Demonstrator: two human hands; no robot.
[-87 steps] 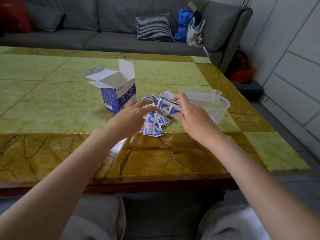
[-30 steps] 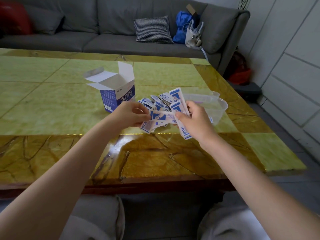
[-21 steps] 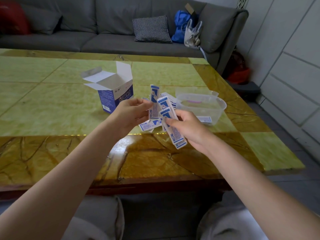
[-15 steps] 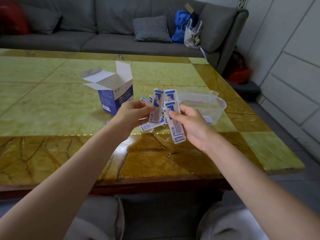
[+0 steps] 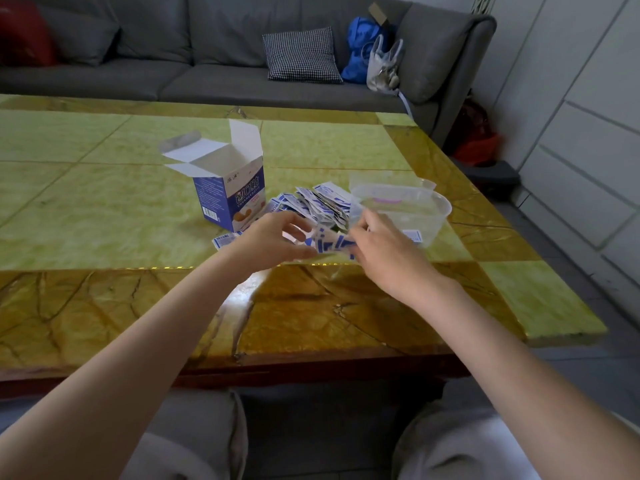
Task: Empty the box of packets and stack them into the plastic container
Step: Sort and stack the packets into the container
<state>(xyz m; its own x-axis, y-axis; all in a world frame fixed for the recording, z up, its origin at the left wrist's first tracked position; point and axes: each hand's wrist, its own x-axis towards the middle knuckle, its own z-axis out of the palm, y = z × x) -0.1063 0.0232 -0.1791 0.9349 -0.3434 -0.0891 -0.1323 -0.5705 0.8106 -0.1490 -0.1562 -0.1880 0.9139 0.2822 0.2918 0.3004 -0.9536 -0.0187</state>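
Blurred packets sit between left hand and right hand; whether either grips them is unclear.

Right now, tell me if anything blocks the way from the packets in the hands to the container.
Nothing visible does. The packets sit between the left hand and the right hand, just beside the container, whose top is open. The loose pile lies left of it, and the box farther left.

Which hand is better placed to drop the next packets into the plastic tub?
Likely the right hand. It is right beside the tub and seems to hold a few packets. The left hand is farther from it, nearer the box.
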